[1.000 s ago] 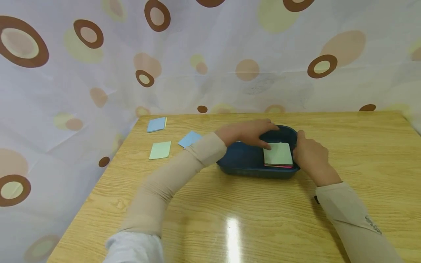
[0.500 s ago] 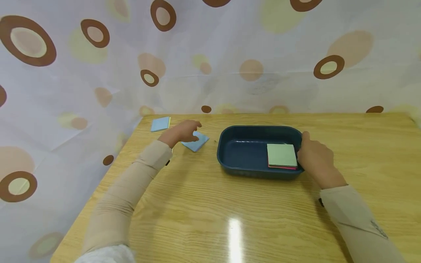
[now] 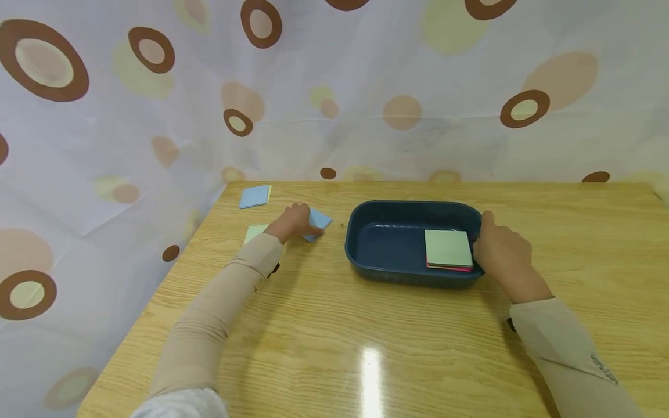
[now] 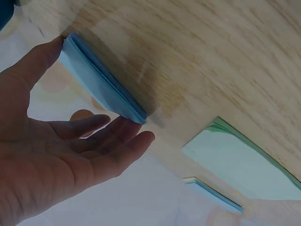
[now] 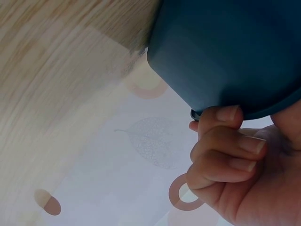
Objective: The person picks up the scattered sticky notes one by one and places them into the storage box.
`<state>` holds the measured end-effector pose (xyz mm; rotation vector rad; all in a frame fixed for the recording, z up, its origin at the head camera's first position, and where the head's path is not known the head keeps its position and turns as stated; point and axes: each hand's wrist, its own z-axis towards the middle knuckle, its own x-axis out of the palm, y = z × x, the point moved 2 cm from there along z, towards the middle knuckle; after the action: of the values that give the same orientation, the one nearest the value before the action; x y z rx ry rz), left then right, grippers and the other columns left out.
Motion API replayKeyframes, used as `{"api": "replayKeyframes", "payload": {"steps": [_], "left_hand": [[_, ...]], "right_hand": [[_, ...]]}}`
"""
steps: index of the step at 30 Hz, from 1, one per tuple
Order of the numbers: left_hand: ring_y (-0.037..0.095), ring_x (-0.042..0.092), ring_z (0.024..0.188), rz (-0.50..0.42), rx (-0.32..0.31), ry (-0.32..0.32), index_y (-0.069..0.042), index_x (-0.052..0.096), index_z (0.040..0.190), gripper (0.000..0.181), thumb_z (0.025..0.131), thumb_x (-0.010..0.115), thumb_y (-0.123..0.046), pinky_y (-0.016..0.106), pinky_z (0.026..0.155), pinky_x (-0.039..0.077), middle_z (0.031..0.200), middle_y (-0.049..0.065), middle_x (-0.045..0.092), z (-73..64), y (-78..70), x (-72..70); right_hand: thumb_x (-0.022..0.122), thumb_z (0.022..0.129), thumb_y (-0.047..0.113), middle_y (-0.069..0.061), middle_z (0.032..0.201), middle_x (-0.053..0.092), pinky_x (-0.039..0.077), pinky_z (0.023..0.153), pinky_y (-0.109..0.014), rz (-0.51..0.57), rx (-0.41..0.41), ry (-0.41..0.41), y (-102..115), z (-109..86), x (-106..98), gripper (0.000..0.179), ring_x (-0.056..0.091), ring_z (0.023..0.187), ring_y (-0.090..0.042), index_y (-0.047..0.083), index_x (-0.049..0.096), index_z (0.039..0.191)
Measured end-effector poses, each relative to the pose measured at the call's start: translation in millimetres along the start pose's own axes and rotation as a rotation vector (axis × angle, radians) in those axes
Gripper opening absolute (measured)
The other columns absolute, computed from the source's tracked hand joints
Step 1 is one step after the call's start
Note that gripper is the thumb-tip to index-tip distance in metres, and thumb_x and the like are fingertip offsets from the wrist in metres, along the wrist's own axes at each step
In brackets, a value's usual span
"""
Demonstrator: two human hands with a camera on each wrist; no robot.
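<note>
At the left side of the table my left hand (image 3: 296, 222) pinches a blue sticky note pad (image 3: 320, 219) between thumb and fingers. In the left wrist view the thumb meets one corner of the pad (image 4: 101, 80) and fingertips meet the opposite end. My right hand (image 3: 503, 254) grips the right end rim of a dark blue oval tub (image 3: 402, 275); the right wrist view has its fingers curled at the tub's edge. Inside the tub, against the right end, lies a stack of sticky note pads (image 3: 448, 248), pale green on top with pink below.
A pale green sticky note pad (image 3: 254, 233) lies just left of my left hand, partly covered by it. Farther back sits a blue pad (image 3: 254, 196) with a yellow edge. A dotted curtain (image 3: 366, 145) borders the wooden table (image 3: 324, 337) at the back and left.
My left hand has left the tub, moved left to the blue sticky note pad and closed on it. My right hand keeps its hold on the tub rim.
</note>
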<state>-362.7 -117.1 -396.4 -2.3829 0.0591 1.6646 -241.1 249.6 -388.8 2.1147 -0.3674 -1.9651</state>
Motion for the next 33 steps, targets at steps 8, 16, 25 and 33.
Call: {"api": "replayKeyframes", "payload": {"steps": [8, 16, 25, 33], "left_hand": [[0.039, 0.05, 0.103, 0.01, 0.022, 0.013, -0.009, 0.042, 0.065, 0.045, 0.089, 0.067, -0.038, 0.049, 0.097, 0.035, 0.076, 0.008, 0.047, -3.3, -0.1, -5.8], [0.014, 0.028, 0.057, -0.01, 0.036, 0.037, -0.012, 0.038, 0.062, 0.043, 0.09, 0.065, -0.03, 0.036, 0.073, 0.032, 0.056, -0.001, 0.029, -2.3, 2.2, -13.8], [0.013, 0.031, 0.054, -0.047, 0.095, -0.028, -0.01, 0.04, 0.069, 0.039, 0.09, 0.065, -0.032, 0.028, 0.055, 0.031, 0.062, 0.0, 0.034, -1.8, -1.6, -23.5], [0.023, 0.053, 0.077, -0.088, 0.258, -0.212, 0.001, 0.055, 0.109, 0.044, 0.087, 0.064, -0.036, 0.032, 0.068, 0.044, 0.093, 0.013, 0.057, -6.3, -30.0, -42.7]], "right_hand": [[0.049, 0.095, 0.007, -0.026, 0.069, 0.055, 0.043, 0.046, -0.04, 0.001, -0.008, -0.018, 1.9, -0.3, -0.7, 0.05, 0.053, 0.055, -0.034, -0.018, 0.025, 0.13], [0.048, 0.095, 0.007, -0.025, 0.066, 0.053, 0.042, 0.045, -0.042, -0.002, -0.009, -0.036, 1.9, 0.3, -0.8, 0.049, 0.052, 0.054, -0.035, -0.018, 0.024, 0.13], [0.048, 0.094, 0.006, -0.024, 0.065, 0.054, 0.042, 0.045, -0.041, 0.006, -0.004, -0.04, 4.7, 0.6, -0.3, 0.054, 0.052, 0.053, -0.035, -0.019, 0.023, 0.135], [0.049, 0.094, 0.006, -0.028, 0.07, 0.056, 0.043, 0.047, -0.042, 0.006, 0.004, -0.025, 5.8, 0.7, -0.6, 0.054, 0.054, 0.056, -0.037, -0.019, 0.023, 0.134]]}}
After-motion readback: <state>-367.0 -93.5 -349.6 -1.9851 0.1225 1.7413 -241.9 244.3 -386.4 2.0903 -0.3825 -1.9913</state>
